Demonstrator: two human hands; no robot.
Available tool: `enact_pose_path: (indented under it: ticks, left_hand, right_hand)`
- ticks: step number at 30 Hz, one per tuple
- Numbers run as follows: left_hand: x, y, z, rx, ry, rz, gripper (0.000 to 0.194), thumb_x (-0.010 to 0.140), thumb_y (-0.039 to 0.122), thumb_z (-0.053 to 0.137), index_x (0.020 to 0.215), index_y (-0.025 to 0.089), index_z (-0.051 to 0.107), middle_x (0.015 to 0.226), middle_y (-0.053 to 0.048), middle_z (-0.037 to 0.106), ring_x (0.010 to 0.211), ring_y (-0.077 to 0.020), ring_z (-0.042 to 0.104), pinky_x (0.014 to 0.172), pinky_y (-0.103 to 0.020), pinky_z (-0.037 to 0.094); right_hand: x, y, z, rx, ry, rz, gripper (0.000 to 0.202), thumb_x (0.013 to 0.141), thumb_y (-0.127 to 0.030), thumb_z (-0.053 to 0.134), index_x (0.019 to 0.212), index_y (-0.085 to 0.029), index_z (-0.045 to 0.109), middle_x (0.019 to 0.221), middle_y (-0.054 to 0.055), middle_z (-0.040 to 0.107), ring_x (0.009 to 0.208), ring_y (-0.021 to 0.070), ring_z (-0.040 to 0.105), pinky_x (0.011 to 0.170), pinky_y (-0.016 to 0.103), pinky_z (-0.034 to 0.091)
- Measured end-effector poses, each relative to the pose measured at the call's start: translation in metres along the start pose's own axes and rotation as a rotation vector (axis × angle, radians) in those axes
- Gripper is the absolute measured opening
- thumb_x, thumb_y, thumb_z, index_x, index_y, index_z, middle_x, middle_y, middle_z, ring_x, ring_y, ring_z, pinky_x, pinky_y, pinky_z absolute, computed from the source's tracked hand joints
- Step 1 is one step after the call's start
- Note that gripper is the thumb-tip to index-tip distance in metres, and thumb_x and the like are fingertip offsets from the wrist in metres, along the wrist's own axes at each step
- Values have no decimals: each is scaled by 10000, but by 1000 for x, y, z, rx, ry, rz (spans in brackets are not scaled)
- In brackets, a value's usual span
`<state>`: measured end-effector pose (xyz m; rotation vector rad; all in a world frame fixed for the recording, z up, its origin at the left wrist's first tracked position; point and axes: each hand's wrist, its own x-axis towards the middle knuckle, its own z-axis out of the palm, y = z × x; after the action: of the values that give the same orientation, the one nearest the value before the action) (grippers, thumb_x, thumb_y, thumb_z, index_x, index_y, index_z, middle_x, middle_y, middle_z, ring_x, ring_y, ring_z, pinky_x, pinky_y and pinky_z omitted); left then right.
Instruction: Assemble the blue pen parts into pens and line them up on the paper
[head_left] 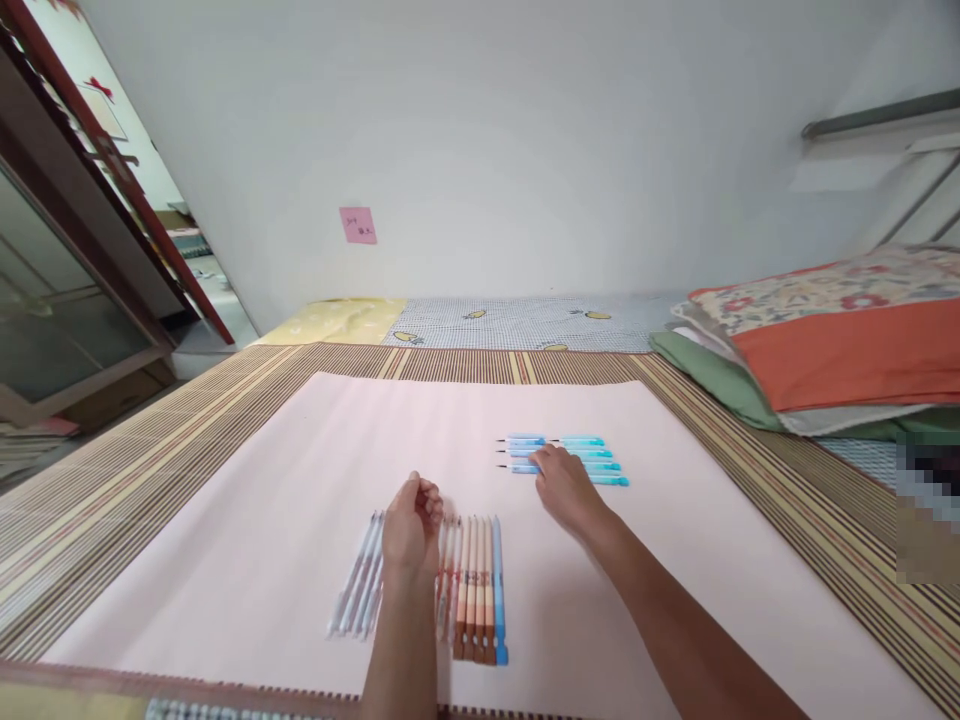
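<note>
The right hand has its fingertips at the blue pens, beside the turquoise pens, toward the pink sheet's far right corner; whether it grips, I cannot tell. The left hand, loosely curled, its grip unclear, is over the pen row near the front edge, probably grouped by colour.

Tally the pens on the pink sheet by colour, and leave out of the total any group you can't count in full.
Brown-ended pens: 4
Turquoise-ended pens: 4
Blue pen beside the brown-ended row: 1
Total: 9
Left out: the pale pens, partly hidden by the left hand, and the darker-blue pens, partly hidden by the right hand.
</note>
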<state>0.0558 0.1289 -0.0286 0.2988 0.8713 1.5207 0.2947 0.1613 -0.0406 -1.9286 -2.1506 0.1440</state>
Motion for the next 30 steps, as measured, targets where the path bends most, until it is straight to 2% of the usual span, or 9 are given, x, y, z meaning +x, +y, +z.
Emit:
enact_pose_path:
  ticks: [3,6,12,14,16,19,23,30]
  left_hand:
    - [1,-2,1,11,-1,2,284,712,318,808,673,148,584,568,19,571,448,-64,474,402,-162,344]
    - [1,-4,1,20,2,0,290,711,322,802,661,148,576,550,23,554,434,-62,458,390,-164,322]
    - [5,-6,-3,31,-23,-5,312,687,338,825,684,149,578,571,20,576,447,-66,481,401,-167,333]
    - [6,-6,-4,38,-26,-2,325,683,346,831,685,151,571,570,23,573,447,-64,481,405,-166,334]
    - [6,-7,-4,47,-28,9,333,678,353,834,687,150,570,571,24,575,447,-62,482,408,-165,338]
    - [5,-8,-4,64,-35,10,340,673,366,836,690,147,575,565,25,572,439,-62,479,402,-167,327]
    - [3,-11,0,86,-22,29,357,659,393,833,678,144,577,551,23,568,431,-63,475,398,-168,311]
    - [-5,-16,11,147,-27,81,401,613,454,833,645,141,585,536,18,562,431,-63,459,404,-182,297]
  right_hand:
    - [-2,4,-1,10,19,-1,370,879,-17,446,1110,-169,692,1141,108,679,1061,234,576,865,321,359]
    - [-3,6,0,7,37,2,359,892,-37,453,1135,-162,686,1182,128,667,1087,258,560,868,340,356]
    - [-11,8,4,58,28,-51,348,849,-3,456,1005,-182,711,1065,94,682,1025,234,567,844,320,373]
    - [-15,10,3,93,61,-64,343,858,2,432,947,-181,708,1023,80,682,996,217,565,843,303,380]
    - [-17,13,0,101,96,-64,350,886,-7,412,972,-175,707,1051,84,682,998,216,560,848,304,375]
    - [-16,17,-5,51,36,-67,335,929,-43,417,1000,-185,712,1057,86,693,985,226,556,813,316,349]
    - [-10,20,-9,13,-55,-85,291,922,-55,461,829,-189,701,911,78,691,910,224,551,742,314,305]
    - [-6,17,-16,40,-131,-117,223,756,13,543,727,-175,658,866,65,693,889,205,566,704,289,296]
